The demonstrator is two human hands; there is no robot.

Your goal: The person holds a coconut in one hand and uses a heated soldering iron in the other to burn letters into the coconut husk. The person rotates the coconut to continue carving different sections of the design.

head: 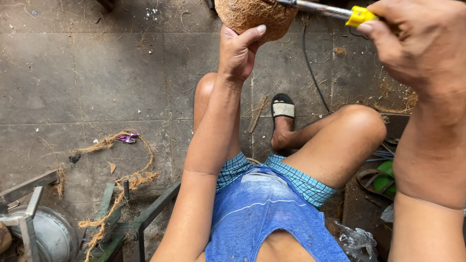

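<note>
My left hand (239, 51) holds up a brown, hairy coconut (255, 15) at the top edge of the view, gripping it from below with the thumb on its side. My right hand (420, 41) at the upper right grips a tool with a yellow collar (359, 15) and a metal shaft (315, 7). The shaft's tip rests against the top of the coconut. The handle is hidden inside my fist. I sit with bare knees apart over a grey stone floor.
A sandalled foot (282, 119) rests on the stone floor (97, 73). Coir rope (119, 182) and husk fibres lie at the lower left beside a metal frame (145, 216) and a round metal pot (48, 235). A black cable (310, 68) runs across the floor. Green sandals (383, 179) lie at right.
</note>
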